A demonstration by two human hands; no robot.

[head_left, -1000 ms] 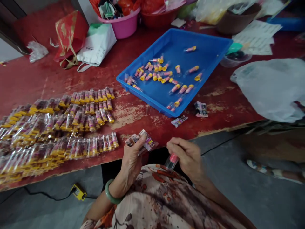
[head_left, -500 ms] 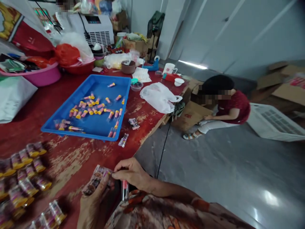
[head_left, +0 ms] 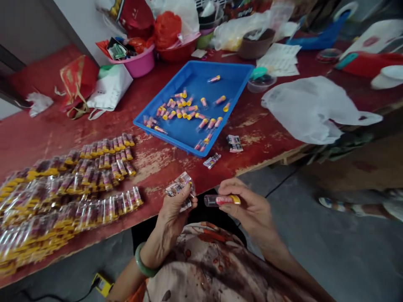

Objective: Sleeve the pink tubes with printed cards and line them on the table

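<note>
My left hand (head_left: 176, 205) is closed around a small stack of printed cards or labels (head_left: 180, 184), held near the table's front edge. In my right hand (head_left: 245, 205) is a clear tube with a yellow cap and a pink label (head_left: 222, 200), gripped at its capped end, its clear end pointing left toward the cards. The two hands are apart. Beyond them, a blue tray (head_left: 192, 147) holds several similar tubes lying loose. Two small bundles of printed labels, one bundle (head_left: 212, 160) and another bundle (head_left: 234, 143), lie by the tray's near corner.
Rows of yellow-capped tubes (head_left: 107, 207) cover the table's left side. A white plastic bag (head_left: 308, 109) lies at right. Behind stand a pink basin (head_left: 138, 63), a brown bowl (head_left: 256, 44) and a blue tape dispenser (head_left: 324, 37). Another person's foot (head_left: 333, 204) shows at right.
The view has swung left and down. My right hand has turned the tube from hanging upright to lying level and moved away from the cards. My left hand still holds the cards.
</note>
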